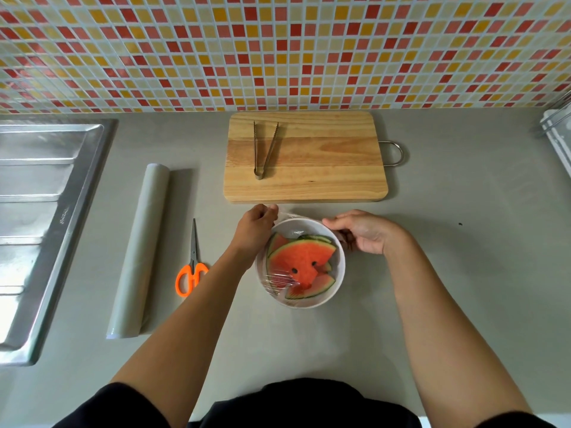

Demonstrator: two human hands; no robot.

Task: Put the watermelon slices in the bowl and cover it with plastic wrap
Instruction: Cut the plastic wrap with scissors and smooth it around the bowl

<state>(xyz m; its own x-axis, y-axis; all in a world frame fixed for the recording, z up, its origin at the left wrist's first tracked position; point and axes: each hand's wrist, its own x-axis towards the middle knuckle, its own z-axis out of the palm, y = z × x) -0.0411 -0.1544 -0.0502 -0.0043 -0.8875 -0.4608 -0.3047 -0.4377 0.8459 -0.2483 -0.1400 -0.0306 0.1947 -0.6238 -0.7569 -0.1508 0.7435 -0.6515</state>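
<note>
Wall [278, 41]: mosaic of small square tiles in red, orange, yellow and cream, pale grout, running the full width behind the work area; faint sheen at the left. Table [463, 273]: smooth grey-beige top, matte, evenly lit, one small dark speck [460, 224] toward the right. Sink [40, 211]: stainless steel, set into the table at the left edge, ribbed draining surface reflecting bright light.

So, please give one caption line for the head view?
Both hands stretch plastic wrap over bowl of watermelon slices.
</note>
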